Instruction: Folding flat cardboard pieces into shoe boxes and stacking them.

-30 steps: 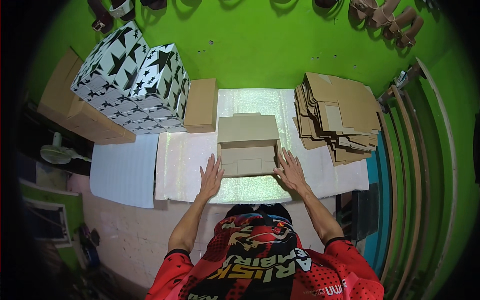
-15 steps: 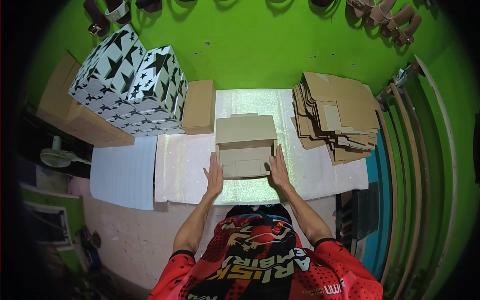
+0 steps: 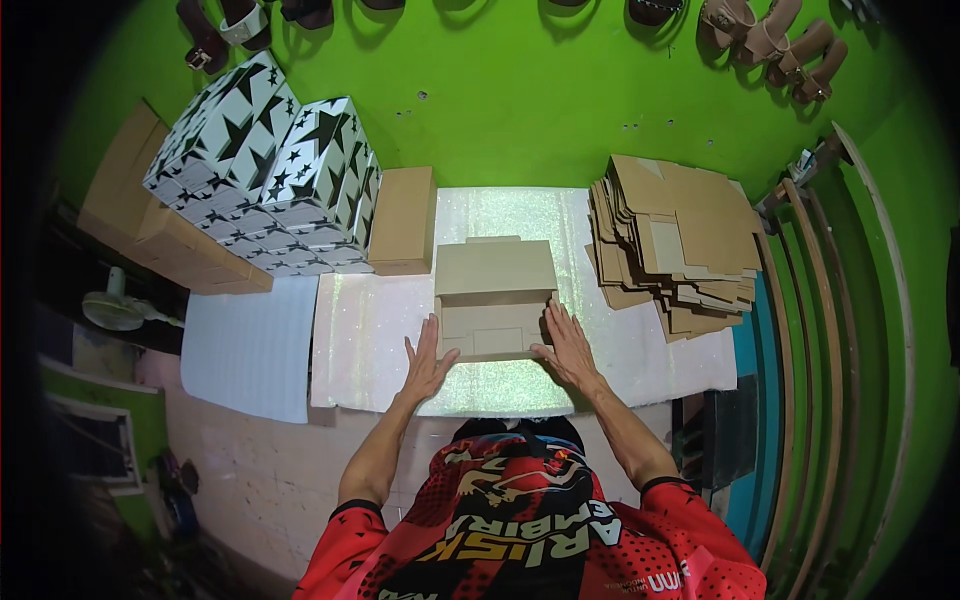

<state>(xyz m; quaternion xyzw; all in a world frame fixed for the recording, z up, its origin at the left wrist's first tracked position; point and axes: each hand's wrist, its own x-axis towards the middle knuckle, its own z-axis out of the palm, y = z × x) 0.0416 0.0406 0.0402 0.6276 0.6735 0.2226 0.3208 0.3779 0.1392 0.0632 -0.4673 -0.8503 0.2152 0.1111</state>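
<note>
A brown cardboard box (image 3: 495, 275) lies in front of me on the table, its lid flap raised at the far side and its inside facing me. My left hand (image 3: 428, 362) is at the box's left side, fingers stretched out and thumb by the near left corner. At the right side, my right hand (image 3: 568, 345) has its fingers spread along the wall and its thumb near the front corner. Both palms appear to rest against the box without gripping it.
A pile of flattened cardboard boxes (image 3: 680, 230) stands at the right of the table (image 3: 375, 350). Star-patterned boxes (image 3: 275, 165) are stacked at the left, beside a closed brown box (image 3: 403, 220). Sandals (image 3: 775, 45) hang on the green wall. A wooden rack (image 3: 800, 330) runs along the right.
Both hands have slid slightly, and their thumbs have come round toward the box's near corners. The right fingers are more spread. The whole view has shifted a little.
</note>
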